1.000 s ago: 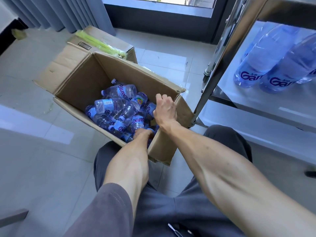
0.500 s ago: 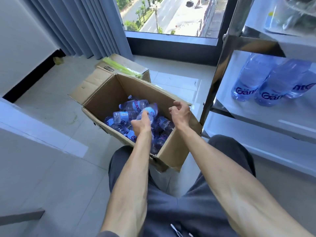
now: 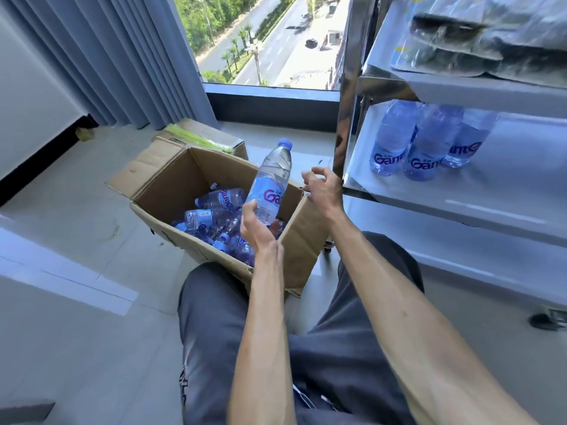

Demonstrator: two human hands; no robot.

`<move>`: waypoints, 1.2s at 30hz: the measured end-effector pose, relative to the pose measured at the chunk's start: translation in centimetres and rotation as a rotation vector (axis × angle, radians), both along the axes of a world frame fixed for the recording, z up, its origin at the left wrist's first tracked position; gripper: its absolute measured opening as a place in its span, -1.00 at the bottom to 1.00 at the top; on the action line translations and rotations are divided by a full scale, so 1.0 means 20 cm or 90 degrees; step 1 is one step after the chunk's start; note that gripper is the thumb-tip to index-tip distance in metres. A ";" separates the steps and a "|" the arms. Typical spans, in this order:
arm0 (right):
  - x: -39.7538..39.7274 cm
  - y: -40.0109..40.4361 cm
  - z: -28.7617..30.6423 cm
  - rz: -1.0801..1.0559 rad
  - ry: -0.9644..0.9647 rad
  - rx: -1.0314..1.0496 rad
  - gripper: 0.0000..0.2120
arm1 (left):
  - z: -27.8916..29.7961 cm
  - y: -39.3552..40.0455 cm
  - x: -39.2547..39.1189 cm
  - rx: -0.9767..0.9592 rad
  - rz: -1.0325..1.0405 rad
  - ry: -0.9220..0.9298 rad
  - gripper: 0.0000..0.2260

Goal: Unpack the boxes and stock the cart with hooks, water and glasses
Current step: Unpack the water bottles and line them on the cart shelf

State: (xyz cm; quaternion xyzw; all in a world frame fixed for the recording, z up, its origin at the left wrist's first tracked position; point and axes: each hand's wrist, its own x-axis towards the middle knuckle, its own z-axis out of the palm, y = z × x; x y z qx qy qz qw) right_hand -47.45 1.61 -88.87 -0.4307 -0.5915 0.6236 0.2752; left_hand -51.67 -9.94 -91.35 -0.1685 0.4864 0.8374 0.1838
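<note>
My left hand (image 3: 256,227) grips the base of a clear water bottle (image 3: 271,182) with a blue cap, held upright above the open cardboard box (image 3: 302,240). Several more bottles (image 3: 214,211) lie jumbled inside the box. My right hand (image 3: 320,187) hovers just right of the held bottle with loosely curled fingers and holds nothing. The steel cart (image 3: 346,127) stands at the right. Three bottles (image 3: 420,145) stand on its middle shelf.
Plastic-wrapped packs (image 3: 478,38) lie on the cart's top shelf. A second, smaller box (image 3: 214,138) with a green bundle sits behind the open one. Grey curtains (image 3: 129,56) hang at the left of a window. A cart wheel (image 3: 547,320) is at the far right.
My left hand has lifted one bottle out of the box and raised it upright. My right hand left the box rim and rose beside the bottle. The view tilted upward.
</note>
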 end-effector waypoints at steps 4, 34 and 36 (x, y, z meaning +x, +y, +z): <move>0.08 -0.04 0.04 0.066 0.056 -0.073 -0.46 | 0.00 -0.03 0.18 0.101 -0.092 0.009 -0.82; 0.73 0.04 0.18 -0.193 0.046 0.078 -0.28 | -0.10 0.07 0.64 0.288 -0.528 0.097 -0.50; 0.77 0.08 0.17 -0.216 0.123 -0.045 -0.22 | -0.12 0.10 0.67 0.319 -0.511 0.026 -0.64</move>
